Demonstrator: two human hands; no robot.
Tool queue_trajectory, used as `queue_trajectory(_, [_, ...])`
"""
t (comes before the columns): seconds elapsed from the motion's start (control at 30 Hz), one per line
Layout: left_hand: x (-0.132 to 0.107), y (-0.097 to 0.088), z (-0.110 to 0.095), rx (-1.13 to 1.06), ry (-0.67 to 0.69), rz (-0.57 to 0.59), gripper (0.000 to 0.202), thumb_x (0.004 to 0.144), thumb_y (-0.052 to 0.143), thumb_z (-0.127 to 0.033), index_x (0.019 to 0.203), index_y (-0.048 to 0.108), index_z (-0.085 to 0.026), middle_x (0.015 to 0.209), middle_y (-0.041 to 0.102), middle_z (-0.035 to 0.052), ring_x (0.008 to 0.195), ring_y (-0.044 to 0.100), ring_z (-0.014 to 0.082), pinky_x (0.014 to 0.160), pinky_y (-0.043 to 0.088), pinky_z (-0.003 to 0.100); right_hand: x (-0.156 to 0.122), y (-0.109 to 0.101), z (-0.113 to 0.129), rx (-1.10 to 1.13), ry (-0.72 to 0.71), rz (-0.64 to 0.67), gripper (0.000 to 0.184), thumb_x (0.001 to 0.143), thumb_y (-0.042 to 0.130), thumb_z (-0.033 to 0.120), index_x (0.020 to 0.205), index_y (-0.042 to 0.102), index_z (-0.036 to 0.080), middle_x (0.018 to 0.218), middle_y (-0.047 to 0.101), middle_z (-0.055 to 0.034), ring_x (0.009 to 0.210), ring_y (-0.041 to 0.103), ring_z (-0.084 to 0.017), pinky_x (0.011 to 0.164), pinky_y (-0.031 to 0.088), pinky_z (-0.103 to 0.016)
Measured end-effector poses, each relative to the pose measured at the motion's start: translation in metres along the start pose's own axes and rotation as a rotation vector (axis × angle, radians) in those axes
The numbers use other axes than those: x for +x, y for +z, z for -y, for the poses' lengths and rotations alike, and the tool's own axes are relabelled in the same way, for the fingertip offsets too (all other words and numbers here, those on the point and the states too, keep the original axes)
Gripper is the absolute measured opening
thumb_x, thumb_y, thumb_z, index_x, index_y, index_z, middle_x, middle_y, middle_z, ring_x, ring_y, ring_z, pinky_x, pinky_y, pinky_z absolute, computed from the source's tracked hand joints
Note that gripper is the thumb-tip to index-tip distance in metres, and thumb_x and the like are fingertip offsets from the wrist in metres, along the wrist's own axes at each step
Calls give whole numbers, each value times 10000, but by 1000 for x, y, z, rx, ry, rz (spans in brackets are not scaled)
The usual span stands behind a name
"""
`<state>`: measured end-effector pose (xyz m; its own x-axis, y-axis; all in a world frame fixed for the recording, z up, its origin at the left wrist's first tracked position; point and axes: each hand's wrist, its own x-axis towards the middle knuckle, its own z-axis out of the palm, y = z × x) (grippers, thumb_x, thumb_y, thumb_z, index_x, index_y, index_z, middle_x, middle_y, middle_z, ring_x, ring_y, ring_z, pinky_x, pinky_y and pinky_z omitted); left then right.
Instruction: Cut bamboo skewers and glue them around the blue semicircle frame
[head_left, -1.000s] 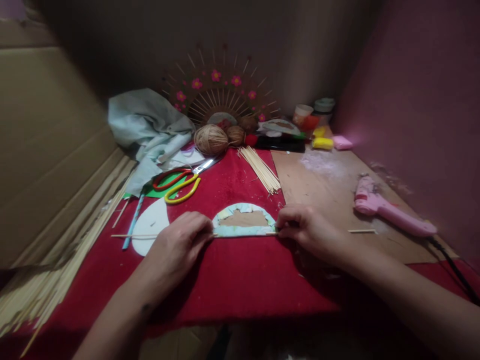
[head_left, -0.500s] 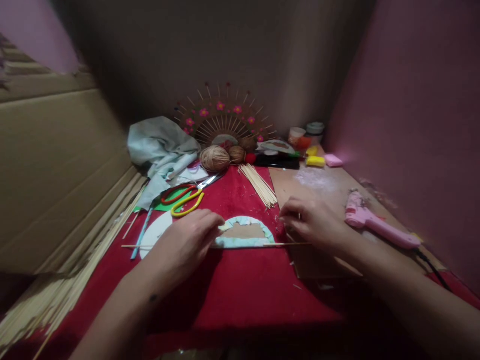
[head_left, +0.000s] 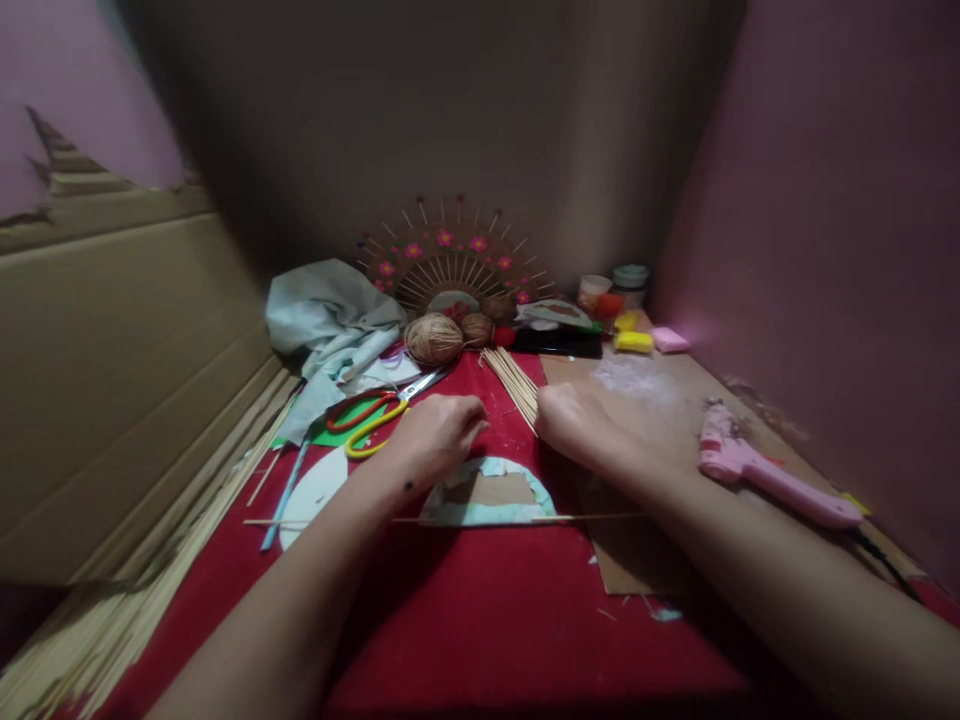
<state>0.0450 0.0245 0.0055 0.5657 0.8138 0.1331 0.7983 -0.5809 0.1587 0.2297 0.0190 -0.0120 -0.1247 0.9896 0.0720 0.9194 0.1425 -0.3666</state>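
My left hand (head_left: pixel 444 428) hovers over the upper left edge of a half-round cardboard piece (head_left: pixel 491 490) rimmed with pale mint cloth. Its fingers are curled together; whatever they may hold cannot be made out. My right hand (head_left: pixel 568 418) is closed at the near end of a bundle of thin bamboo sticks (head_left: pixel 510 378), its fingertips hidden. Whether it grips a stick is unclear. One thin stick (head_left: pixel 589 516) runs along the straight lower edge of the half-round piece and sticks out on both sides. A white disc (head_left: pixel 307 490) lies partly under my left forearm.
Scissors (head_left: pixel 375 425) with red and yellow handles lie left. A pink glue gun (head_left: pixel 772 475) rests on cardboard (head_left: pixel 637 560) at right. Behind are twine balls (head_left: pixel 433 340), crumpled cloth (head_left: pixel 330 305) and a flowered stick fan (head_left: pixel 446 245). Long sticks (head_left: pixel 157 590) line the left side.
Both hands have moved away from the half-round piece toward the back. My right hand has shifted left to the stick bundle, and my left hand has moved right. The view has tilted slightly up.
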Motion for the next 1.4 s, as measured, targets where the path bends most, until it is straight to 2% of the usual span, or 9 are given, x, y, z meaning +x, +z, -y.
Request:
queue_trajectory(0.13, [-6,10,7,-17,-27,-32,218,872,479,-253,857,684,-182,805,704,74,704,625,180,619,392,264,-9,-11,1,-96,104,2,169,665,573,41,603,683,155,540,620,-111,593,613,-213,502,317,-286])
queue_trajectory(0.27, [-7,11,7,-25,-24,-87,227,884,457,-243,890,676,-182,859,715,80,772,646,204,675,422,284,-7,-12,-9,-89,87,-32,195,694,520,55,698,697,138,619,650,-98,543,567,-166,466,270,-271])
queue_trajectory(0.43, [-8,13,6,7,-39,-85,228,885,448,-231,915,666,-169,904,715,92,822,655,226,704,447,301,0,-11,-27,-42,69,-76,178,725,540,103,686,709,140,653,680,-102,542,559,-155,495,302,-270])
queue_trajectory(0.53, [-8,14,9,-35,-41,-132,224,880,457,-228,921,669,-168,904,718,89,809,657,216,713,456,302,1,-14,-32,-35,53,-111,170,769,562,154,700,716,140,692,696,-115,595,579,-169,525,318,-274])
queue_trajectory(0.73, [-6,11,11,-255,-59,-214,194,851,510,-261,870,686,-181,854,724,44,740,648,166,705,465,269,-2,-24,-33,-93,52,-214,138,793,583,162,759,714,136,729,692,-137,638,574,-200,545,298,-295])
queue_trajectory(0.9, [-6,10,8,-362,-82,-200,200,837,520,-281,847,692,-180,737,703,15,628,605,134,655,461,247,-4,-26,-33,-115,37,-306,135,797,580,143,751,707,142,768,671,-117,676,558,-200,580,312,-301])
queue_trajectory(1.17, [-6,11,5,-428,-78,-199,178,813,543,-286,800,686,-180,743,690,13,649,587,128,649,445,244,1,-26,-40,58,32,-567,94,790,541,112,756,623,142,825,611,-104,767,538,-206,654,364,-305])
queue_trajectory(1.3, [-5,11,1,-737,-178,-159,214,794,587,-325,926,636,-164,637,619,-11,535,530,105,526,412,225,0,-24,-37,196,-55,-569,91,821,511,149,786,595,155,727,598,-35,686,527,-147,637,381,-263])
queue_trajectory(1.4, [-5,8,-2,-1127,-219,-162,352,760,649,-351,1033,567,-144,580,563,-41,467,487,85,466,391,210,-5,-19,-25,404,-214,-393,73,805,529,185,748,572,171,622,540,24,596,477,-110,577,369,-233])
